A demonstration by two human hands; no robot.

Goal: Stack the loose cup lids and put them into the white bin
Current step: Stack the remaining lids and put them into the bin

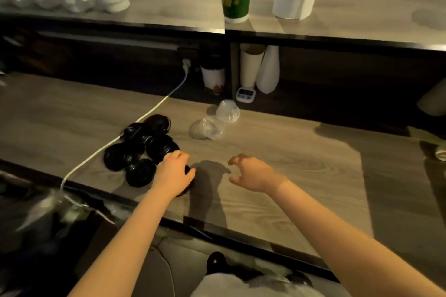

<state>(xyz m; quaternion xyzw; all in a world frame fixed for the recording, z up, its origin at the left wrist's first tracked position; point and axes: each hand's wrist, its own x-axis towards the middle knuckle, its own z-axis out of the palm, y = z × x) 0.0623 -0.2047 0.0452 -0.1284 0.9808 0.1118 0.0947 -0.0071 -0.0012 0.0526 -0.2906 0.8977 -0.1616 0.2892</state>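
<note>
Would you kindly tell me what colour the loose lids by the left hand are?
The lids are black, seen in the head view.

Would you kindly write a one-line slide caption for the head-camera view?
Left hand grips a black plastic cup lid beside loose black lids on the wood-grain counter; right hand hovers empty.

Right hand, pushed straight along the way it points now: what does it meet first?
Probably the left hand, which grips a black lid; only bare counter lies between. The right hand has its grip open toward the left. Angled farther forward, it would reach the black lid pile instead; depth is unclear.
</note>
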